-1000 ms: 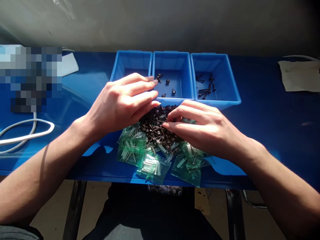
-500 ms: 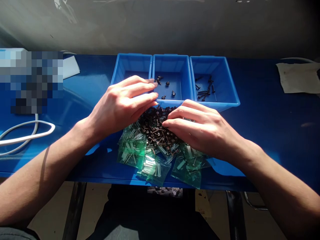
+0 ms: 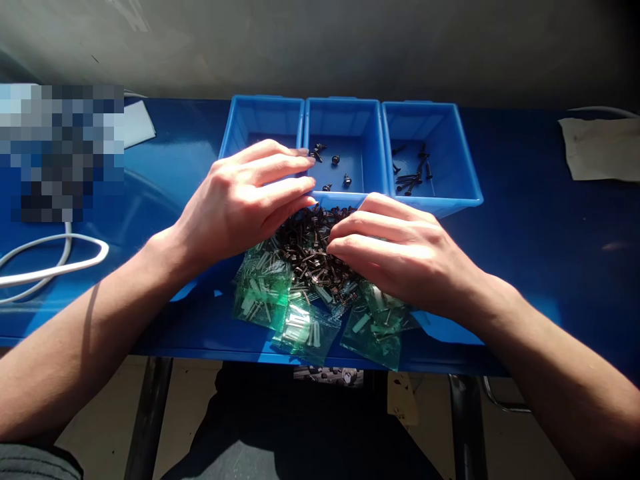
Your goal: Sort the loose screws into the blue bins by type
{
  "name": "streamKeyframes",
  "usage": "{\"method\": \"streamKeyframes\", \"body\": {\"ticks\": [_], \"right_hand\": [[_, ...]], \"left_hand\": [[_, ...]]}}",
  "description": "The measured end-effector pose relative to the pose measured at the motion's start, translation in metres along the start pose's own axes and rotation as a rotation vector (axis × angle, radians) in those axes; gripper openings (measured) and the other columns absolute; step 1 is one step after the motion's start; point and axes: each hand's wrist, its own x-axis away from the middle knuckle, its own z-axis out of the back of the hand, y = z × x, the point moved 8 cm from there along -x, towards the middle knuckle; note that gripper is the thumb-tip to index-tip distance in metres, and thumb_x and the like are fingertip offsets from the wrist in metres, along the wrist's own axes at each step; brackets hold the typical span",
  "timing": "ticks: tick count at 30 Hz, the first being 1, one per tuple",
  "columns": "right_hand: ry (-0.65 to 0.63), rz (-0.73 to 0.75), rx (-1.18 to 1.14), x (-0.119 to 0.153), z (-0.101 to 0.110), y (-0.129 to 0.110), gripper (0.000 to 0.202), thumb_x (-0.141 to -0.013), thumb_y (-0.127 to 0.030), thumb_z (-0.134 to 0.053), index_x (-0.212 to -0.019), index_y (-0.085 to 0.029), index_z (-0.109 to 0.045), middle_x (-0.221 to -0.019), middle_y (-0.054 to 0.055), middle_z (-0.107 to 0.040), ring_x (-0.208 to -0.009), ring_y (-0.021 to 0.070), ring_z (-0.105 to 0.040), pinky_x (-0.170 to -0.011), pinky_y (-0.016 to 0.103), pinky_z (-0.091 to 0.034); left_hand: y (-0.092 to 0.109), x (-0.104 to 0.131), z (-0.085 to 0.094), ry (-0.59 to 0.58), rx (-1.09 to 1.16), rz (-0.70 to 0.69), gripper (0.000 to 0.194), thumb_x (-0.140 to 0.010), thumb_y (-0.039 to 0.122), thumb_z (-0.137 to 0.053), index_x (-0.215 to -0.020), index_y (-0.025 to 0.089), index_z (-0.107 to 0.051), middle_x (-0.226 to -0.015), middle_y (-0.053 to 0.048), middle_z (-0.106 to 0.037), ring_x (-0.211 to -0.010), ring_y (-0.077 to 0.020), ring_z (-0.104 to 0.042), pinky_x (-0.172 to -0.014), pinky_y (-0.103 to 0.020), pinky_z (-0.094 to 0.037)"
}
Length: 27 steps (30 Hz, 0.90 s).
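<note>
A heap of dark screws lies on the blue table in front of three blue bins. My left hand reaches over the near edge of the left bin, its fingers apart and their tips by the middle bin; a small dark piece shows near its thumb. My right hand has its fingertips on the right side of the heap, bent together; what they hold, if anything, is hidden. Green plastic bags with white plugs and screws lie around the heap's near side.
Several screws lie in the middle bin and more in the right bin. A white cable loops at the left, near a white card and a pixelated area. Brown paper lies at the far right.
The view has shifted slightly, so the bins and bags appear a little higher. Both hands keep nearly the same place, with small finger movements at the heap.
</note>
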Motion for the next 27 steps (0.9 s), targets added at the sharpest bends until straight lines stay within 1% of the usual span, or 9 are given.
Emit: {"method": "streamKeyframes", "body": {"ticks": [5,7,9,13,16,21,23,26,27], "right_hand": [[0.091,-0.026,-0.040,0.000,0.009,-0.002,0.019,-0.109,-0.008,-0.068,-0.106,-0.025,-0.077,-0.110,0.005,-0.087,-0.096,0.0224,-0.079,-0.086,0.042,-0.069],[0.152,-0.088,-0.107,0.001,0.014,0.000,0.016,-0.111,-0.011,-0.070,-0.109,-0.025,-0.076,-0.120,0.004,-0.088,-0.107,0.0212,-0.083,-0.094,0.040,-0.072],[0.202,-0.187,-0.214,0.003,0.018,0.004,0.015,-0.111,-0.012,-0.072,-0.109,-0.026,-0.077,-0.121,0.002,-0.089,-0.111,0.0200,-0.086,-0.095,0.038,-0.073],[0.311,-0.365,-0.510,0.006,0.023,0.013,0.015,-0.104,-0.010,-0.079,-0.110,-0.024,-0.079,-0.104,0.000,-0.087,-0.090,0.0166,-0.086,-0.079,0.033,-0.075],[0.367,-0.489,-0.661,0.008,0.024,0.023,0.023,-0.096,-0.006,-0.086,-0.109,-0.024,-0.081,-0.103,-0.001,-0.085,-0.081,0.0129,-0.082,-0.068,0.026,-0.073],[0.359,-0.555,-0.772,0.009,0.021,0.037,0.011,-0.093,-0.013,-0.091,-0.094,-0.023,-0.086,-0.091,0.001,-0.083,-0.067,0.0134,-0.075,-0.053,0.026,-0.069],[0.430,-0.603,-0.806,0.013,0.022,0.044,0.014,-0.095,-0.014,-0.089,-0.105,-0.023,-0.090,-0.103,0.004,-0.085,-0.074,0.0156,-0.080,-0.061,0.028,-0.074],[0.514,-0.629,-0.851,0.017,0.025,0.047,0.047,-0.097,-0.011,-0.085,-0.139,-0.031,-0.084,-0.142,0.008,-0.081,-0.113,0.0262,-0.087,-0.093,0.040,-0.079],[0.523,-0.617,-0.813,0.017,0.028,0.046,0.053,-0.099,-0.010,-0.083,-0.146,-0.034,-0.080,-0.150,0.008,-0.076,-0.121,0.0277,-0.085,-0.097,0.042,-0.079]], "left_hand": [[0.002,-0.001,0.000,-0.008,-0.039,-0.033,0.018,-0.116,0.030,-0.065,-0.123,0.023,-0.081,-0.138,-0.005,-0.082,-0.131,-0.0264,-0.079,-0.108,-0.045,-0.074],[0.000,-0.001,-0.001,-0.030,-0.033,-0.036,0.020,-0.116,0.029,-0.064,-0.126,0.023,-0.081,-0.140,-0.005,-0.081,-0.132,-0.0259,-0.078,-0.109,-0.046,-0.074],[-0.001,-0.001,-0.002,-0.046,-0.017,-0.033,0.021,-0.116,0.028,-0.064,-0.127,0.022,-0.081,-0.140,-0.006,-0.081,-0.132,-0.0260,-0.078,-0.109,-0.048,-0.074],[-0.002,-0.002,0.000,-0.040,0.015,-0.023,0.021,-0.116,0.030,-0.064,-0.125,0.022,-0.081,-0.139,-0.007,-0.081,-0.131,-0.0269,-0.078,-0.110,-0.049,-0.074],[0.000,-0.002,0.000,-0.040,0.000,-0.027,0.020,-0.117,0.028,-0.063,-0.124,0.022,-0.081,-0.139,-0.007,-0.081,-0.132,-0.0267,-0.078,-0.110,-0.047,-0.073],[0.001,-0.001,0.000,-0.027,0.005,-0.016,0.017,-0.115,0.030,-0.068,-0.124,0.025,-0.081,-0.138,-0.006,-0.082,-0.131,-0.0268,-0.079,-0.110,-0.046,-0.074],[0.001,-0.001,0.000,-0.027,0.007,-0.013,0.017,-0.115,0.030,-0.068,-0.124,0.025,-0.081,-0.138,-0.007,-0.082,-0.130,-0.0269,-0.080,-0.110,-0.046,-0.074],[0.002,-0.001,0.000,-0.023,-0.006,-0.026,0.017,-0.116,0.030,-0.066,-0.124,0.023,-0.080,-0.138,-0.008,-0.082,-0.130,-0.0275,-0.080,-0.108,-0.045,-0.074],[0.002,-0.001,0.000,-0.022,-0.009,-0.028,0.018,-0.116,0.030,-0.066,-0.124,0.022,-0.080,-0.138,-0.008,-0.082,-0.130,-0.0277,-0.080,-0.108,-0.045,-0.074]]}}
